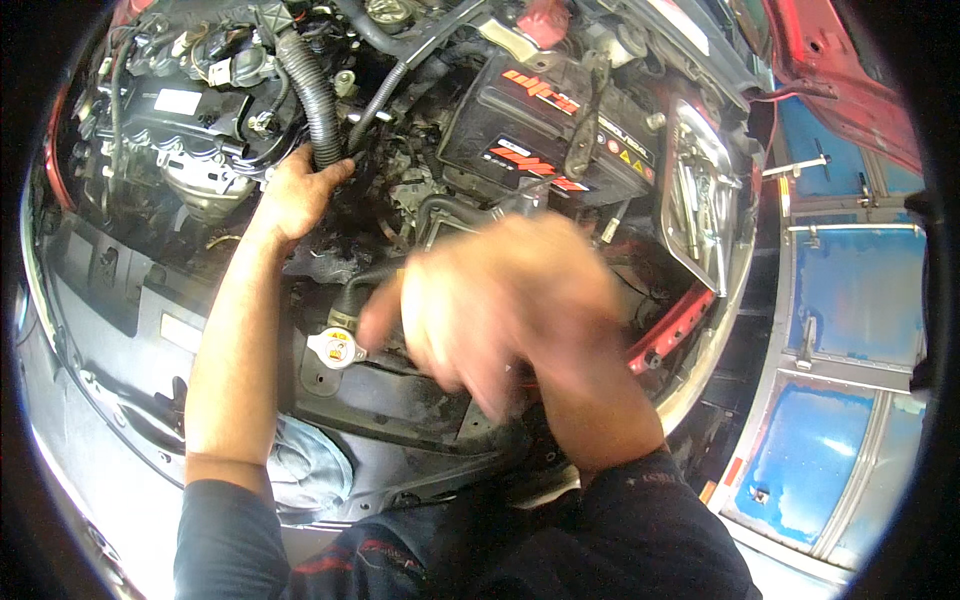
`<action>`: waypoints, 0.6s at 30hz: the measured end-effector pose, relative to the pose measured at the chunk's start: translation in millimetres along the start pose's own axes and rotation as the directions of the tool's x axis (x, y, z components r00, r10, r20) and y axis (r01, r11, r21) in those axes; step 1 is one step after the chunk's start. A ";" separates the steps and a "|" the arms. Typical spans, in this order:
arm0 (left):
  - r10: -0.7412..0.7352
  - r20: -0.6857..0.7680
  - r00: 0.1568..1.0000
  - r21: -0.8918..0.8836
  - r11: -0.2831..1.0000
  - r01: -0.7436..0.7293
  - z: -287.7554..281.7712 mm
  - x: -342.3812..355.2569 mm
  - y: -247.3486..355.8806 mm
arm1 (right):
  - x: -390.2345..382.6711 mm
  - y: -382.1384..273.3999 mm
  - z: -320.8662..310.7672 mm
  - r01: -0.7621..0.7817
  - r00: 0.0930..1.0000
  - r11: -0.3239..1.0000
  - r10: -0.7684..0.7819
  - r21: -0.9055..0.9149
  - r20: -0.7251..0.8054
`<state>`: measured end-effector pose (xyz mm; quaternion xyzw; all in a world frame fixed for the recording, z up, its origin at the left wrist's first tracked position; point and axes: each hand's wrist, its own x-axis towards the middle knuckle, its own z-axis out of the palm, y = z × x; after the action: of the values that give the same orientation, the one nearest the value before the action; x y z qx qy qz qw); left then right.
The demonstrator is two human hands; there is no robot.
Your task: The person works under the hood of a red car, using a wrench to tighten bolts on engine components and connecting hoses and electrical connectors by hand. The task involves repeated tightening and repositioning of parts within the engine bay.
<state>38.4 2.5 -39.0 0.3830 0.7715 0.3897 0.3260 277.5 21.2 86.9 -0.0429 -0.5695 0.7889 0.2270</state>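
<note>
My left hand (302, 192) is at the lower end of a thick ribbed black hose (316, 105), its thumb laid across the front and its other fingers mostly hidden behind. Motion smears my right hand (505, 305), which hovers over the front of the engine bay, nearer to me than the battery. Whether it holds anything cannot be made out. Just left of its blurred fingers sits a white radiator cap (337, 347) with a yellow label. The black car battery (550, 125) with red and white labels lies beyond my right hand.
The engine (180, 120) fills the far left. A clear headlight (700, 190) lies at the right, near a red body strip (670, 335). A light blue cloth (310, 465) rests on the front edge by my left forearm. Blue panelled doors (855, 290) stand beyond the car.
</note>
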 end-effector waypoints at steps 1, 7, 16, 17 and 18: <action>-0.007 0.054 0.999 -0.019 1.000 0.008 -3.9 -1.1 -1.0 | 13.3 24.8 -20.8 -0.169 0.983 0.969 0.152 -0.181 -0.103; 0.029 0.198 0.980 0.162 0.985 -0.062 -15.3 -5.6 -6.5 | 61.0 148.5 -111.0 -0.482 0.780 0.835 0.270 -0.267 -0.564; -0.022 0.099 0.995 0.177 0.984 0.004 -5.0 -15.4 1.5 | 138.2 222.0 -179.5 -0.572 0.774 0.574 0.141 -0.586 -0.617; -0.047 0.088 0.995 0.142 0.989 0.034 -3.1 -16.6 3.4 | 139.0 225.0 -183.0 -0.512 0.802 0.685 0.165 -0.518 -0.574; -0.071 0.077 0.994 0.107 0.992 0.063 -1.0 -17.6 5.1 | 138.4 227.3 -184.0 -0.519 0.789 0.758 0.247 -0.395 -0.563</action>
<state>48.0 -10.7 -30.6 0.3890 0.7894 0.3217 0.3493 143.6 182.8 -159.3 -0.4167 -0.6676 0.5940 0.1669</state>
